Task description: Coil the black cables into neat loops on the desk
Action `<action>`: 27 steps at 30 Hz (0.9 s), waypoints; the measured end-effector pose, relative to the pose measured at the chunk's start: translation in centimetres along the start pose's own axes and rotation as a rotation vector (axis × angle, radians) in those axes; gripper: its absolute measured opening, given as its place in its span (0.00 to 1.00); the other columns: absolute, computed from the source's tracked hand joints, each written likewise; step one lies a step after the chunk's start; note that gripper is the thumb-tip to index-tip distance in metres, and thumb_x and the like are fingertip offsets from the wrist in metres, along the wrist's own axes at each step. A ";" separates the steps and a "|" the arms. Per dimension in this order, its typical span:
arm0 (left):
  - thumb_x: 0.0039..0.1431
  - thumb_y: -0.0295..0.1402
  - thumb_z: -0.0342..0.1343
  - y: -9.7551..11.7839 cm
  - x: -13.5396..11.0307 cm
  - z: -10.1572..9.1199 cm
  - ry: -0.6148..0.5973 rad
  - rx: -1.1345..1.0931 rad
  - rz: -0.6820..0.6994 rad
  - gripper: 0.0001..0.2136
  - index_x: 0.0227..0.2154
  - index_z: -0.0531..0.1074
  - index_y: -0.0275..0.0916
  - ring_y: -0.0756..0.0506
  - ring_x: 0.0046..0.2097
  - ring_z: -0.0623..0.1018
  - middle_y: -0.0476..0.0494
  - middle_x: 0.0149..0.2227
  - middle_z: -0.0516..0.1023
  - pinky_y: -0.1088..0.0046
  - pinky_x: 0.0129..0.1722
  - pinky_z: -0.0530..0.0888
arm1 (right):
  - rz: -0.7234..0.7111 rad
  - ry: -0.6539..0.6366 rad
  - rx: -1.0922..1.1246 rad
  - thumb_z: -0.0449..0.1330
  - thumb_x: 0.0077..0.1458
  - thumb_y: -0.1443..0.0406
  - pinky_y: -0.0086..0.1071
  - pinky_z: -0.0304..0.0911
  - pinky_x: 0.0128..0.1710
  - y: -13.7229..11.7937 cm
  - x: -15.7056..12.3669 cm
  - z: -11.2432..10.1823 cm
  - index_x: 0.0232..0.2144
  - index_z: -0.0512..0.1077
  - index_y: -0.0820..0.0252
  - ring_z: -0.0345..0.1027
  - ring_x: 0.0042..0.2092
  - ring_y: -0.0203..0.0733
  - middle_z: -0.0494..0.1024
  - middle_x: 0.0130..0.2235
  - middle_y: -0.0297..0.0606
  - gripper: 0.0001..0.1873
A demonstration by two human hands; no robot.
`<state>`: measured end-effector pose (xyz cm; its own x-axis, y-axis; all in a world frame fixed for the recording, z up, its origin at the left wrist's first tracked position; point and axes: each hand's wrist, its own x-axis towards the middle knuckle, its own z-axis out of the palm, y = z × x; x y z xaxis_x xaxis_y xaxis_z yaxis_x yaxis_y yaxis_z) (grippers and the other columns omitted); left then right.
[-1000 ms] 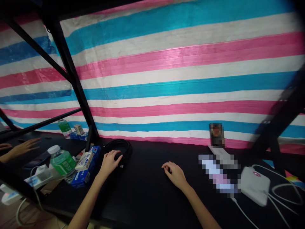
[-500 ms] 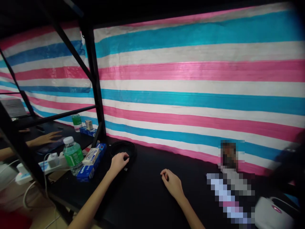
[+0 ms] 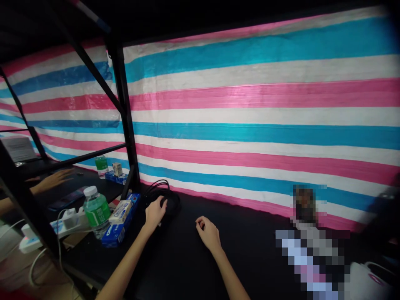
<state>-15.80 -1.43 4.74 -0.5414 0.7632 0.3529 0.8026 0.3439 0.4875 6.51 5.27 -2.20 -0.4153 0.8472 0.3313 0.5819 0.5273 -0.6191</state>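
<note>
A coiled black cable [image 3: 175, 200] lies near the back of the black tabletop [image 3: 181, 258], by the metal post. My left hand [image 3: 155, 213] is closed on the cable, its thumb and fingers curled around part of the coil; some loops stand up behind it. A small light-coloured end shows just below that hand. To the right, my right hand [image 3: 208, 234] rests low over the table with curled fingers, apart from the cable, and nothing shows in it.
Left of the coil are a blue Oreo box [image 3: 114, 233], a small cream carton [image 3: 121, 211], a green-labelled bottle [image 3: 96, 210] and a white power strip [image 3: 58, 227]. Beyond the black post [image 3: 125, 112], another person's hand [image 3: 56, 181] is near a phone [image 3: 67, 199]. A white case [image 3: 364, 283] stands right.
My left hand has shifted slightly, and some cable loops now rise higher behind it. My right hand has moved left, closer to the coil. The other person's hand has drawn back left.
</note>
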 end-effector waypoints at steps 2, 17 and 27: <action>0.60 0.39 0.38 0.2 0.3 -1.2 0.104 -0.009 -0.058 0.16 0.43 0.67 0.40 0.45 0.32 0.76 0.46 0.29 0.76 0.74 0.28 0.65 | 0.024 -0.005 0.023 0.50 0.50 0.64 0.26 0.53 0.28 0.1 0.1 -0.2 0.30 0.69 0.53 0.66 0.29 0.35 0.69 0.26 0.29 0.08; 0.56 0.24 0.45 8.8 -8.6 2.7 0.332 0.164 0.947 0.12 0.41 0.69 0.40 0.50 0.26 0.73 0.48 0.28 0.76 0.74 0.26 0.66 | 0.481 -0.007 1.224 0.36 0.55 0.48 0.28 0.61 0.20 2.7 3.1 -1.7 0.31 0.74 0.66 0.70 0.25 0.38 0.75 0.28 0.43 0.35; 0.55 0.40 0.50 9.5 -7.7 5.7 -0.234 -0.270 0.718 0.16 0.46 0.65 0.44 0.45 0.42 0.71 0.44 0.38 0.73 0.64 0.45 0.66 | 0.438 0.054 1.309 0.62 0.43 0.60 0.28 0.67 0.20 4.0 3.1 -2.1 0.40 0.71 0.65 0.72 0.29 0.40 0.76 0.33 0.42 0.20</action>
<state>-2.59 -0.96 2.05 0.1748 0.8530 0.4917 0.8304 -0.3961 0.3919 8.99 10.08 -2.17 -0.3260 0.9438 -0.0541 -0.4309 -0.1992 -0.8801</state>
